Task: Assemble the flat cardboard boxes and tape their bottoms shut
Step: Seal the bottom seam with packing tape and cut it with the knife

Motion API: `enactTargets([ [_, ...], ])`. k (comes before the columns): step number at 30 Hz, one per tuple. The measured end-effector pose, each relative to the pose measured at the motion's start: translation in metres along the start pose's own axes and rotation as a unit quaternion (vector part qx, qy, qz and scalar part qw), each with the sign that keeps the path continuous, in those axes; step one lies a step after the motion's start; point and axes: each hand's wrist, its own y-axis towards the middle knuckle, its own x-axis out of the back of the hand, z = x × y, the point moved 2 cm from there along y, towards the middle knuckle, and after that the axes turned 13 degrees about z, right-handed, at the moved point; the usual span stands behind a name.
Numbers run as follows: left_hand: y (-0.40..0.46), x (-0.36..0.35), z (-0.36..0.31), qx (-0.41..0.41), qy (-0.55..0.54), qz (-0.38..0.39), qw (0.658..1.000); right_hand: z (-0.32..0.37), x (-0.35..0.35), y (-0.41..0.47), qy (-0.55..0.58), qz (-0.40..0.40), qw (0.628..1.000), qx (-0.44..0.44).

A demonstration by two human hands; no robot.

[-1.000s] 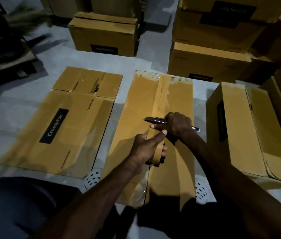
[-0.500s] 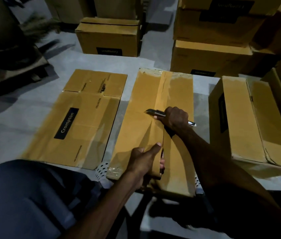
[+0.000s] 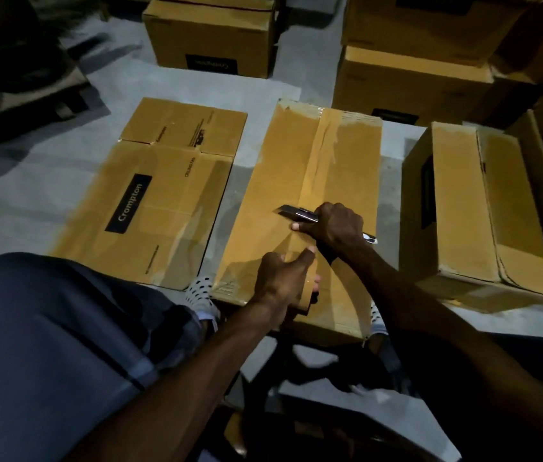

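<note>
An assembled cardboard box lies bottom-up in front of me, brown tape running down its centre seam. My left hand grips the roll of brown tape near the box's near end, the strip stretched up from it along the seam. My right hand holds a metal utility knife on the box top, blade end pointing left, just beyond the roll. A flat unassembled box marked "Crompton" lies on the floor to the left.
An assembled box stands close on the right. More boxes are stacked at the back and back right. My knee in blue fabric fills the lower left. White perforated footwear shows under the box edge. Grey floor lies between.
My left hand with the tape roll slid toward me along the seam, then edged back a little. The right hand with the knife stayed on the box. The camera tilted down.
</note>
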Motion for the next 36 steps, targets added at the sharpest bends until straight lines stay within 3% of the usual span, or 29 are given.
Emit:
enactTargets([
  [13, -0.03, 0.01, 0.055, 0.133, 0.022, 0.013, 0.991, -0.002, -0.005, -0.009, 0.023, -0.032, 0.999, 0.013],
  [19, -0.026, 0.007, 0.07, 0.107, -0.037, 0.032, 0.993, -0.001, -0.005, -0.009, 0.002, -0.035, 0.999, 0.014],
  [24, -0.016, 0.021, 0.095, 0.067, 0.074, 0.025, 0.995, -0.004, -0.009, -0.004, -0.026, -0.082, 0.996, 0.022],
  [31, 0.017, 0.011, 0.077, -0.005, 0.098, 0.037, 0.995, -0.009, 0.013, 0.023, -0.026, -0.081, 0.996, -0.01],
  [36, 0.049, 0.0, 0.066, -0.053, 0.092, 0.043, 0.993, -0.02, 0.017, 0.022, -0.063, -0.088, 0.994, 0.023],
])
